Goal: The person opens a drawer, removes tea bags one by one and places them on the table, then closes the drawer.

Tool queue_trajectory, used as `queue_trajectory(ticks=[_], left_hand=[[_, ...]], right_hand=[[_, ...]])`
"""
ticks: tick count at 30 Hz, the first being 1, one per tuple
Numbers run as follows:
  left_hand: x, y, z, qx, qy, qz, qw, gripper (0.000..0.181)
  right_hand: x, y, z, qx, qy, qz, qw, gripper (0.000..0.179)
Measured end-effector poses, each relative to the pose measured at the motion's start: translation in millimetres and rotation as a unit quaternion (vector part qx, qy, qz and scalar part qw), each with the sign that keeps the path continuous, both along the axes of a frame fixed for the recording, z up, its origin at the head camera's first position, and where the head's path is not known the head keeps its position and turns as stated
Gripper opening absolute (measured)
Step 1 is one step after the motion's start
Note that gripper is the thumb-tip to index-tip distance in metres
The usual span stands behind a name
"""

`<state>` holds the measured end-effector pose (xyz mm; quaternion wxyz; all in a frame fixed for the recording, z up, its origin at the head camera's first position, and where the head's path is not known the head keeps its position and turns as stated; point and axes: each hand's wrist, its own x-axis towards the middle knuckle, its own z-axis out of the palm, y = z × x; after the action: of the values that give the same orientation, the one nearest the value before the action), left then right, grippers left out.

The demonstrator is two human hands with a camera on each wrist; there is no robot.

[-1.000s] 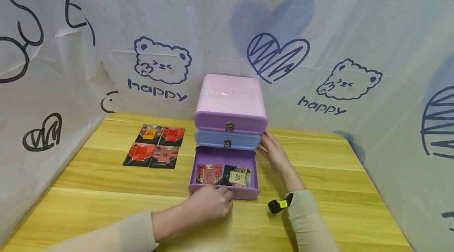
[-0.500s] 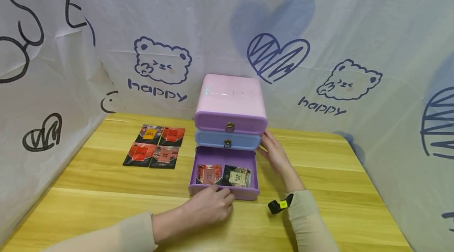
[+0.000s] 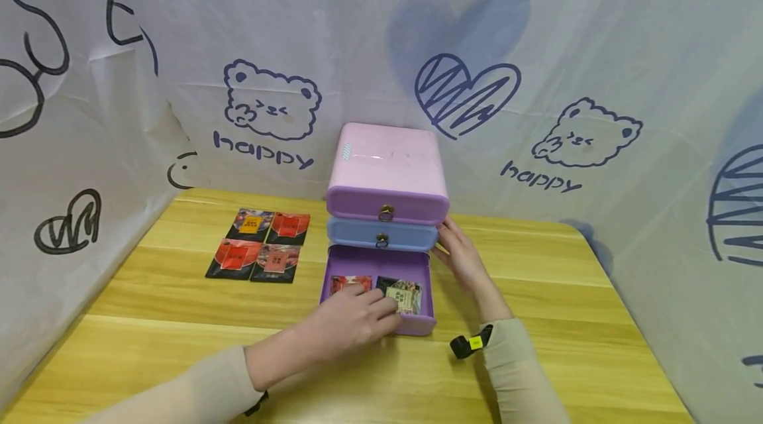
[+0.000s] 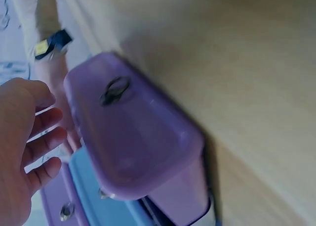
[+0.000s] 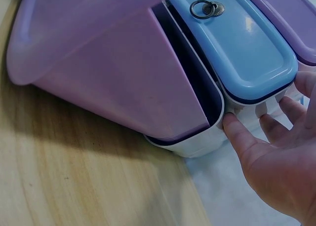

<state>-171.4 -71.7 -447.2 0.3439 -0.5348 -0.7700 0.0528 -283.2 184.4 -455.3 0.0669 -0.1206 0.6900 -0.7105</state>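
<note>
A small drawer cabinet (image 3: 390,159) with a pink top stands at the back of the table. Its purple bottom drawer (image 3: 417,326) is pulled out and holds a red sachet (image 3: 346,281) and a black-and-cream sachet (image 3: 405,295). My left hand (image 3: 357,321) is over the drawer's front edge, covering part of the red sachet. In the left wrist view its fingers (image 4: 47,144) are loosely bent with nothing between them, apart from the ring pull (image 4: 114,90). My right hand (image 3: 465,262) rests its fingertips (image 5: 236,129) against the cabinet's right side.
Several red and black sachets (image 3: 256,245) lie in two rows on the wooden table (image 3: 155,344), left of the cabinet. The blue middle drawer (image 3: 411,235) and purple top drawer (image 3: 357,204) are pushed in. A printed cloth (image 3: 369,26) hangs behind.
My left hand has left the drawer's front and risen over its edge, covering more of the red sachet. The right hand and the drawer stay where they were.
</note>
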Motion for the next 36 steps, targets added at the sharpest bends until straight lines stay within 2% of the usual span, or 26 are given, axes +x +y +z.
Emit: queue_trajectory(ticks=[4,7,10,14,17,20,25,28,31,33,36], left_hand=[[-9.5,2.7,11.9,0.035,-0.019,0.02,0.999,0.014],[-18.2,5.1,19.9,0.043,-0.04,0.039,0.9975,0.02],[-27.1,7.4,26.0,0.028,-0.067,0.059,0.9956,0.021],[-37.1,12.9,30.2,-0.017,-0.114,0.089,0.9892,0.029],[-43.2,19.4,31.1,-0.057,-0.147,0.118,0.9804,0.038],[-48.7,26.4,31.1,-0.095,-0.172,0.141,0.9703,0.036],[-58.9,35.8,34.3,-0.169,-0.224,0.17,0.9447,0.035],[-67.6,39.8,36.2,-0.205,-0.255,0.182,0.9272,0.043],[-75.2,42.4,35.0,-0.23,-0.276,0.19,0.9136,0.051],[-79.0,43.8,32.8,-0.244,-0.283,0.193,0.9072,0.055],[-82.7,45.6,28.1,-0.251,-0.286,0.188,0.9053,0.056]], right_hand=[[0.5,-0.3,0.6,0.0,-0.002,0.0,1.0,0.058],[0.6,-0.8,1.0,-0.001,-0.005,-0.002,1.0,0.058],[0.4,-0.8,1.2,-0.003,-0.007,-0.002,1.0,0.058],[0.8,0.0,1.1,0.001,-0.007,-0.001,1.0,0.058],[1.3,0.5,1.3,0.003,-0.006,0.002,1.0,0.058],[1.7,0.4,1.6,0.003,-0.005,0.003,1.0,0.058],[1.5,0.9,1.5,0.003,-0.006,0.003,1.0,0.058],[1.0,0.9,1.6,0.001,-0.005,0.003,1.0,0.058],[0.8,0.8,2.0,0.001,-0.004,0.003,1.0,0.058],[0.6,0.7,2.0,0.002,-0.004,0.004,1.0,0.058],[0.4,0.8,1.7,0.006,-0.006,0.005,1.0,0.058]])
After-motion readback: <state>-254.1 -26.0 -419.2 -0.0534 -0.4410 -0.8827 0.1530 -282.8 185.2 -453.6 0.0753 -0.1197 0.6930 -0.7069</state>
